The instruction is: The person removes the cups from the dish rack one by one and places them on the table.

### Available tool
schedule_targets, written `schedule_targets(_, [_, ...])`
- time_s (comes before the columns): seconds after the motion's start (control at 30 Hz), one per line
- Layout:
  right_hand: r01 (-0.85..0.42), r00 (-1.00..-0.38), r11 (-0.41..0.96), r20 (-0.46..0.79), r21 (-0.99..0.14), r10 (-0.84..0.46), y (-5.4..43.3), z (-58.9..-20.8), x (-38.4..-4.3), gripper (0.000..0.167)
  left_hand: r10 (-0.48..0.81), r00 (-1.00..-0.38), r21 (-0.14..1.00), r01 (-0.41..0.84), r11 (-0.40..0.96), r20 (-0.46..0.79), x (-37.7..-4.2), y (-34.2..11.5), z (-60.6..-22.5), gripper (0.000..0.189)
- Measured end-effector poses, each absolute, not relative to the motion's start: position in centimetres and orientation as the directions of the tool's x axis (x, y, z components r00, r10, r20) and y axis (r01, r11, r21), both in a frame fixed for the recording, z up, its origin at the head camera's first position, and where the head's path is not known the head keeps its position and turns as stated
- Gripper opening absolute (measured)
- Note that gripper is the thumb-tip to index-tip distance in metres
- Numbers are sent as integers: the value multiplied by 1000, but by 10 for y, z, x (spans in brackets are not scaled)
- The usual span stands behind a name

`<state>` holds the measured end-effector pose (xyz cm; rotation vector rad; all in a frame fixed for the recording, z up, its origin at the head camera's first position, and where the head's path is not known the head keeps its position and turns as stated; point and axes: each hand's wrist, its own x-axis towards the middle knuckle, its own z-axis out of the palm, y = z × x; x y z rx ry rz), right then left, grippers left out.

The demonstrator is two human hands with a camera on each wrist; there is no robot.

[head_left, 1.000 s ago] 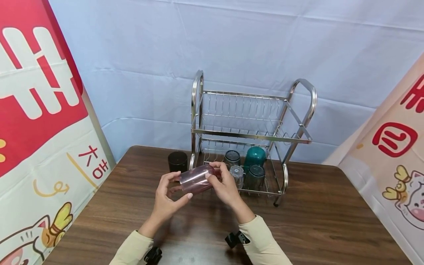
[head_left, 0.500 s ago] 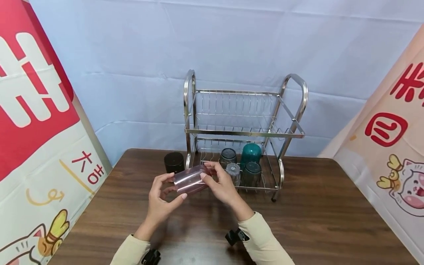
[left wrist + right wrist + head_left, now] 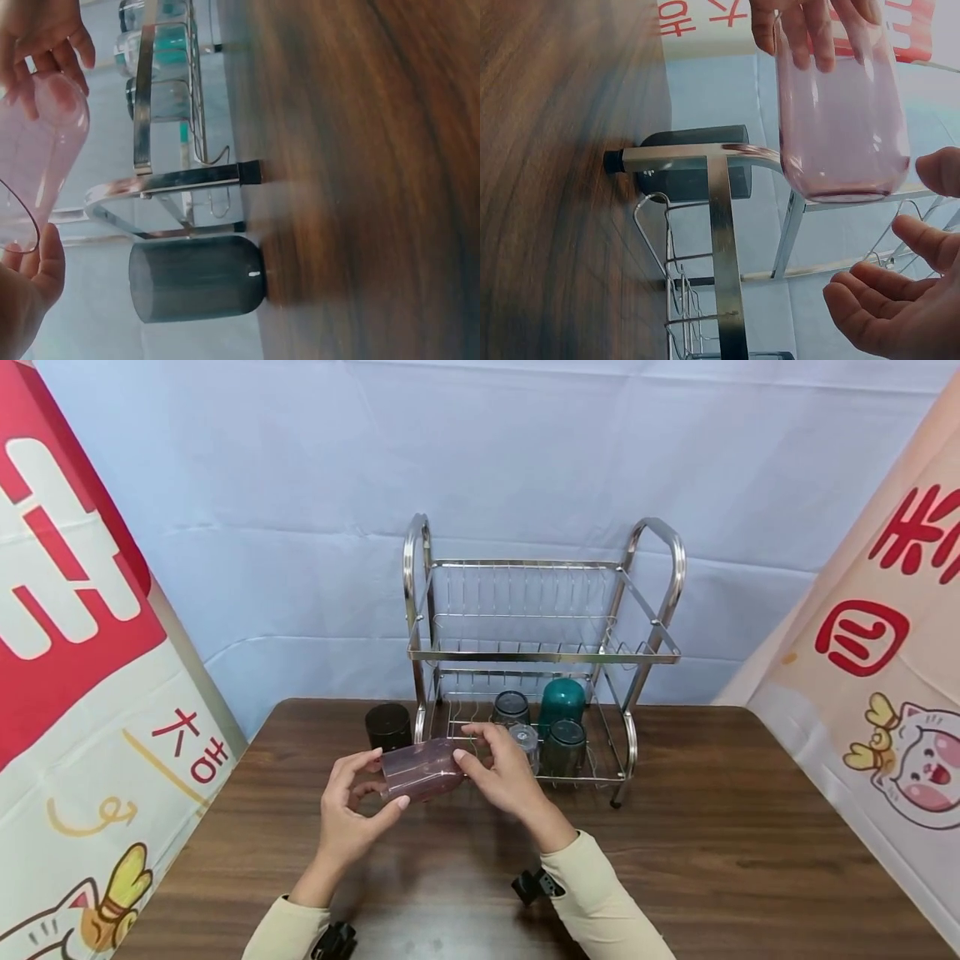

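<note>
A see-through pink cup (image 3: 423, 768) is held tilted nearly on its side above the table, in front of the dish rack. My left hand (image 3: 352, 806) grips it near the rim end, with thumb and fingers on opposite sides. At the base end is my right hand (image 3: 510, 777), its fingers loosely bent. In the right wrist view the right hand (image 3: 907, 285) stands slightly apart from the cup (image 3: 844, 127), its thumb tip close to the base edge. Behind the left hand, a dark cup (image 3: 388, 727) stands on the table beside the rack.
A two-tier metal dish rack (image 3: 543, 656) stands at the back of the wooden table (image 3: 712, 843). Its lower tier holds upturned cups: a teal one (image 3: 562, 700), a clear one (image 3: 527, 745), and dark grey ones, including a front one (image 3: 564, 747). A pale cloth (image 3: 300, 527) hangs behind.
The head view has turned slightly, so the rack sits further left. Both hands and the pink cup have shifted a little left in view; the right fingers have loosened around the base.
</note>
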<state>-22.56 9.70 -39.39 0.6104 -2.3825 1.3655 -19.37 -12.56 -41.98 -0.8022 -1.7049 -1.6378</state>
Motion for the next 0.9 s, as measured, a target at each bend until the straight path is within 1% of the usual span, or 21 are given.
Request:
schedule_targets(0.23, [-524, -842, 589, 475, -615, -255, 102, -390, -227, 41, -6, -609, 608, 791, 72, 793, -193, -132, -416, 63])
schedule_targets(0.47, [-504, -847, 700, 447, -506, -287, 110, -385, -230, 42, -7, -618, 612, 776, 152, 786, -192, -144, -409, 59])
schedule_targets(0.53, [-492, -852, 719, 439, -490, -284, 112, -385, -232, 42, -2, -631, 622, 764, 173, 776, -193, -147, -407, 59])
schedule_targets(0.77, [-470, -864, 760, 409, -450, -293, 116, -385, -236, 40, -1, -709, 681, 676, 280, 705, -190, -154, -400, 58])
schedule_targets(0.9, [-471, -865, 777, 389, -418, -315, 118, -383, -237, 39, -9, -716, 679, 658, 325, 698, -189, -156, -398, 58])
